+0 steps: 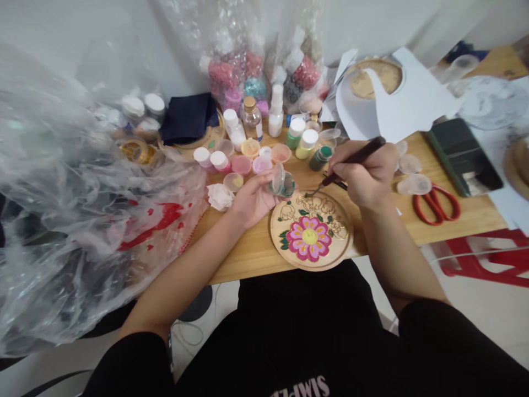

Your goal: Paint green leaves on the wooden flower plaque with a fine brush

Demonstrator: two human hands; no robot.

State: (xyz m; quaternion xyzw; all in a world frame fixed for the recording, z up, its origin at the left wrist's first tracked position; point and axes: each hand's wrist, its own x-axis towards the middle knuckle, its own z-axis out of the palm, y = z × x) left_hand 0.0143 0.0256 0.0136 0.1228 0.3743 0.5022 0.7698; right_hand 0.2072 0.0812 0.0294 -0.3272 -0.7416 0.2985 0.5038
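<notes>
A round wooden plate (pixel 345 242) with a pink flower, green leaves and gold outlines lies at the table's near edge. My left hand (pixel 252 201) is closed round a small clear jar of green powder (pixel 283 183), tilted just left of the plate's top. My right hand (pixel 366 176) pinches a dark-handled tool (pixel 355 159) whose tip touches the plate's upper left, near the leaves.
Small pots and bottles of coloured powder (pixel 264 149) crowd the table behind the plate. Crumpled clear plastic (pixel 74 220) covers the left side. Red scissors (pixel 438 201), loose lids (pixel 413 184), a black case (pixel 463 154) and white paper (pixel 397 105) lie to the right. A red stool (pixel 487 259) stands beyond the table edge.
</notes>
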